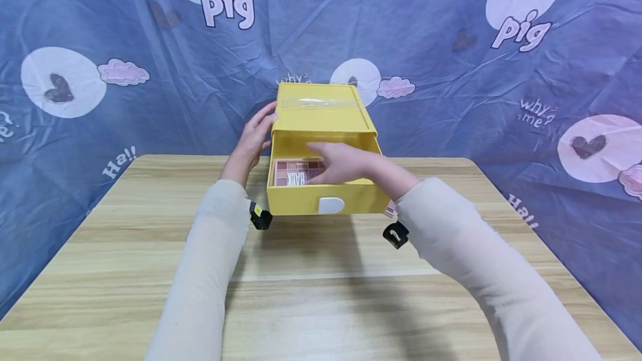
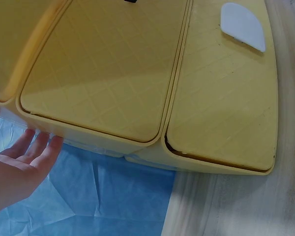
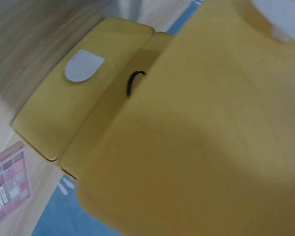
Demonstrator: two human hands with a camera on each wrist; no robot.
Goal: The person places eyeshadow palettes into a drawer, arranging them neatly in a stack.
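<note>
Head view is showing the left hand (image 1: 253,135) resting, unclenched, against the yellow box (image 1: 321,116); the right hand (image 1: 346,161), thumb and forefinger spread, is reaching over a palette (image 1: 283,174) lying inside the drawer (image 1: 296,199). Reaching in seems the current step, probably calling for careful fingers next. Lettering on the palette is reading "BACK"; the cloth (image 1: 431,99) is saying "pig", "why me?", "Ha!!"

Above the right hand (image 1: 345,161), an open yellow drawer (image 1: 287,146) is leaving room; a cabinet (image 1: 323,113) is blocking its far side, the drawer's front wall (image 1: 293,200) its near side, while a palette (image 1: 293,173) is lying leftward.
</note>
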